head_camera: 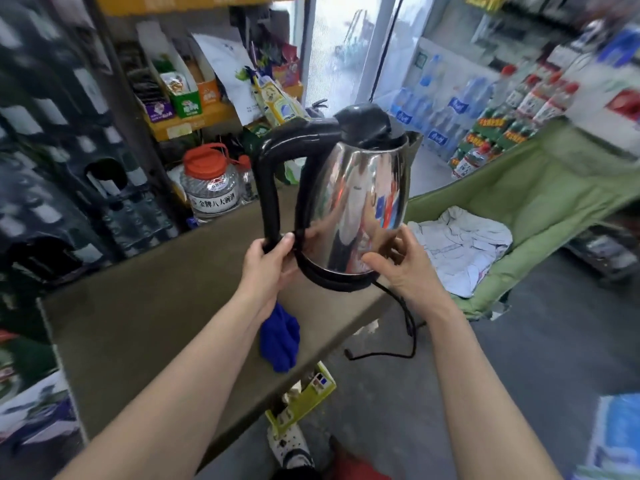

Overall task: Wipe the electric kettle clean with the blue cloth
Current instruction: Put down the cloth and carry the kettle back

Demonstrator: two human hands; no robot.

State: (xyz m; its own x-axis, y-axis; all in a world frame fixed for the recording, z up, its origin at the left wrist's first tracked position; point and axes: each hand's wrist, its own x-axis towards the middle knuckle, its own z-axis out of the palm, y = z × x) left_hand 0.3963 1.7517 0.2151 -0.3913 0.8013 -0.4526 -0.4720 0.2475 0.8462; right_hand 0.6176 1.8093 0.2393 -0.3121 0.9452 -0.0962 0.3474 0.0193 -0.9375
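The shiny steel electric kettle with black lid and handle (349,202) is held up above the brown worktop's (145,323) right edge. The left hand (268,261) has its fingers closed around the handle's foot, with the bunched blue cloth (280,336) hanging beneath that wrist. The right hand (398,265) cups the body near the base, fingers spread. Best to steady by the handle and free one hand for the cloth. The black cord (405,327) dangles over the edge and could snag; open room lies rightward.

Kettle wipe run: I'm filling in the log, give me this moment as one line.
kettle: lifted, upright | left hand: gripping handle base | right hand: on steel body | blue cloth: hanging beneath left hand | wiping: not under way
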